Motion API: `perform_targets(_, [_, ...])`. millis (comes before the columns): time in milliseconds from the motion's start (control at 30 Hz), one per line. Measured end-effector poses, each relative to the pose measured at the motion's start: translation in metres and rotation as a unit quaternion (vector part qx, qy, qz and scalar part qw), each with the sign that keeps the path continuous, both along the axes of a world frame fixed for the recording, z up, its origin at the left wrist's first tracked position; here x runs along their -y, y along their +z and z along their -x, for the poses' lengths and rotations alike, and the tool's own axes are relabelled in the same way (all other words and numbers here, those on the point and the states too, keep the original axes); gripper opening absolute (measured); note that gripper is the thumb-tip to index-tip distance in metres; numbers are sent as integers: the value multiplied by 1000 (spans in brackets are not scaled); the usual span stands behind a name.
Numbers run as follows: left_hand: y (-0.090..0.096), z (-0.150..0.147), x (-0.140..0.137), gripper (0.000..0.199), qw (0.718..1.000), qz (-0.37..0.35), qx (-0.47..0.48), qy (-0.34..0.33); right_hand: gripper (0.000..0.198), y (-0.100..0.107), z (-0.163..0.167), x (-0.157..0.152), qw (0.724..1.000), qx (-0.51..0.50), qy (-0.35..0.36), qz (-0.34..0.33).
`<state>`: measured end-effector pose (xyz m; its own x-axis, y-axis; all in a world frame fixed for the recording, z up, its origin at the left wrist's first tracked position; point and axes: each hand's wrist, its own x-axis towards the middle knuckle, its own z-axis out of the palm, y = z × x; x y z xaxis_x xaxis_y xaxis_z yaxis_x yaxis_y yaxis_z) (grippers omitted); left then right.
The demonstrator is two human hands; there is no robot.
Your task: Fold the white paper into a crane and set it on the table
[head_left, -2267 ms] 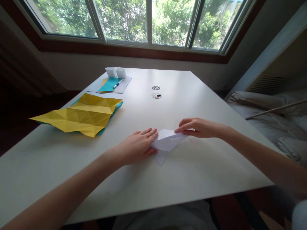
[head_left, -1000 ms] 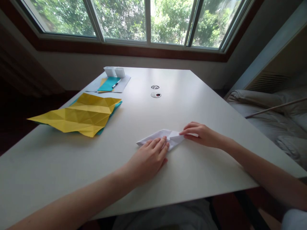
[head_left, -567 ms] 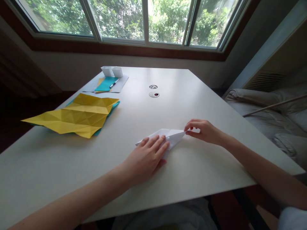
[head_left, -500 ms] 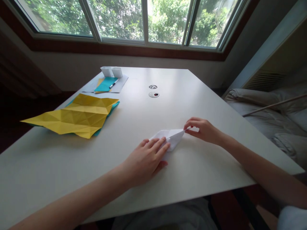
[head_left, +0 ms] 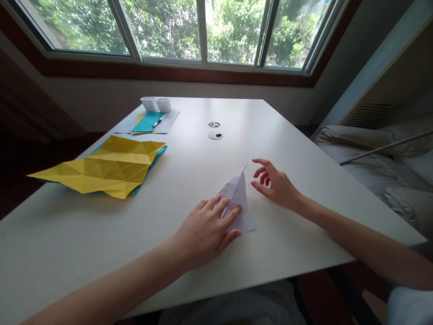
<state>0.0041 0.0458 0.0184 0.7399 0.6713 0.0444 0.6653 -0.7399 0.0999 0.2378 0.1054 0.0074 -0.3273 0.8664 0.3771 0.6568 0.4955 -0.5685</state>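
Note:
A small white sheet of folded paper [head_left: 238, 189] lies on the white table, its narrow tip pointing away from me and a wider flap toward me. My left hand [head_left: 211, 225] rests on its left and near part, fingers spread and pressing it down flat. Part of the paper is hidden under those fingers. Just right of the tip, my right hand [head_left: 272, 183] hovers with fingers curved and apart, touching nothing.
Creased yellow paper [head_left: 111, 164] lies over teal paper [head_left: 157, 155] at the left. Farther back are two small white paper boxes [head_left: 164, 105], a teal sheet [head_left: 149, 122] and a pen [head_left: 158, 120]. Round fittings [head_left: 215, 135] sit in the white table [head_left: 189, 167].
My right hand has let go of the paper's tip. The folded paper has turned, so its tip now points away from me instead of right. My left hand stays on it.

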Motion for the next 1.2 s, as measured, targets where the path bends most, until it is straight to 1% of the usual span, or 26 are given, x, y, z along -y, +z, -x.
perform_targets(67, [0,-1,0,46,1000,-7,2,21,45,2,3,6,999,1,38,18])
perform_targets(133, [1,-2,0,50,999,-4,17,30,34,5,6,11,993,27,114,30])
perform_targets(200, [2,-2,1,54,999,17,45,22,30,8,10,15,981,61,183,36])
perform_targets(267, [4,-1,2,52,995,51,83,1,32,10,12,16,972,96,210,37])
perform_targets(367, [7,0,0,35,986,93,130,-47,30,12,14,15,970,139,197,32])
perform_targets(433, [6,2,-3,31,985,79,142,-56,29,12,14,13,969,152,191,26])
perform_targets(533, [0,6,-9,33,993,-1,115,-21,30,9,12,10,967,160,199,14])
perform_targets(600, [-4,8,-13,34,997,-32,74,-15,32,6,10,8,964,163,208,6])
perform_targets(667, [-8,10,-15,35,998,-38,39,-25,33,5,8,7,962,165,216,5])
perform_targets(767, [-9,10,-14,36,999,-42,12,-26,30,4,5,5,963,161,218,11])
perform_targets(933, [-5,5,-13,33,998,-52,-4,-23,29,-2,1,0,968,132,215,16])
perform_targets(1067, [-8,0,-18,36,996,-78,5,-50,26,-10,1,-4,968,120,221,-5])
perform_targets(1133, [-12,-1,-20,39,996,-67,10,-66,25,-11,1,-5,968,117,221,-14])
perform_targets(1200, [-16,0,-23,44,997,-42,14,-69,23,-11,0,-6,969,122,215,-15])
